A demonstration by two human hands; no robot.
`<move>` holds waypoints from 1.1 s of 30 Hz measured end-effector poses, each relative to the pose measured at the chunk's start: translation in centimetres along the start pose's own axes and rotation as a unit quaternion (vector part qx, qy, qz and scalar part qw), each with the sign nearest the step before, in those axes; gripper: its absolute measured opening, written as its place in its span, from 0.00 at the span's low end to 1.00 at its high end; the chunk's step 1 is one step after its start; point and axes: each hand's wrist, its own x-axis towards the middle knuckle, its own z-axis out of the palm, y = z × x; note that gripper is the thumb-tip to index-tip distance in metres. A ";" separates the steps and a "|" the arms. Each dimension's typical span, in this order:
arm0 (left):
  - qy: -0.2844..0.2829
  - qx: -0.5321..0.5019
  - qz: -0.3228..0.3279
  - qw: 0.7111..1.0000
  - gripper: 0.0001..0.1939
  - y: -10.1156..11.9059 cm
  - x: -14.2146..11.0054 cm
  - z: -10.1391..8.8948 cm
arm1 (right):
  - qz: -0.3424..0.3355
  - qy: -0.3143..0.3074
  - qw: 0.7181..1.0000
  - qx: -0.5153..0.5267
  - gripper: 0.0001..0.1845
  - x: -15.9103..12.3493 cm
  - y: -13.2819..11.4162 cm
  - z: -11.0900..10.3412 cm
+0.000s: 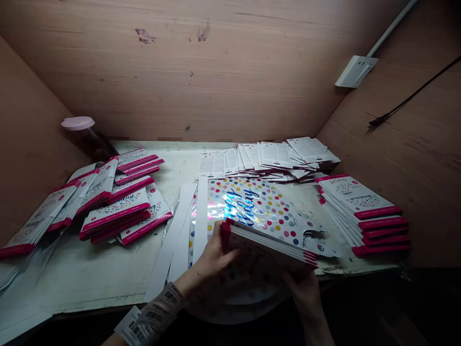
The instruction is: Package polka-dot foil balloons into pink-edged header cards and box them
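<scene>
Between my two hands is a small stack of balloon packets (270, 247), white with pink-red ends, tilted above the table's front edge. My left hand (216, 250) grips its left end, thumb on the near face. At the lower right corner, my right hand (302, 288) holds the stack from below; its fingers are partly hidden and in shadow. Beneath the stack lies a flat foil balloon (266, 202) with coloured dots and blue lettering, partly hanging over the edge. White paper strips (183, 240) lie along its left side. Barcode stickers (154, 315) cover my left forearm.
Bundled packets (115, 206) are piled at the left, more packets (363, 211) are stacked at the right, and a row of packets (266, 156) lies back side up along the rear. A lidded bottle (82, 137) stands in the back left corner. Wooden panels (216, 72) enclose the table.
</scene>
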 end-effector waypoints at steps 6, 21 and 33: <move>-0.051 0.134 0.017 0.989 0.44 0.1 -1.9 -2.2 | -0.019 0.046 0.999 -0.004 0.20 0.0 -0.5 0.9; -0.255 0.370 0.083 0.889 0.48 -0.8 -3.6 2.5 | -0.013 0.078 0.994 0.075 0.32 6.1 -7.3 1.6; 0.041 0.411 0.272 0.870 0.33 2.0 -2.2 -2.4 | 0.199 -0.123 0.971 0.041 0.30 8.3 -5.8 5.3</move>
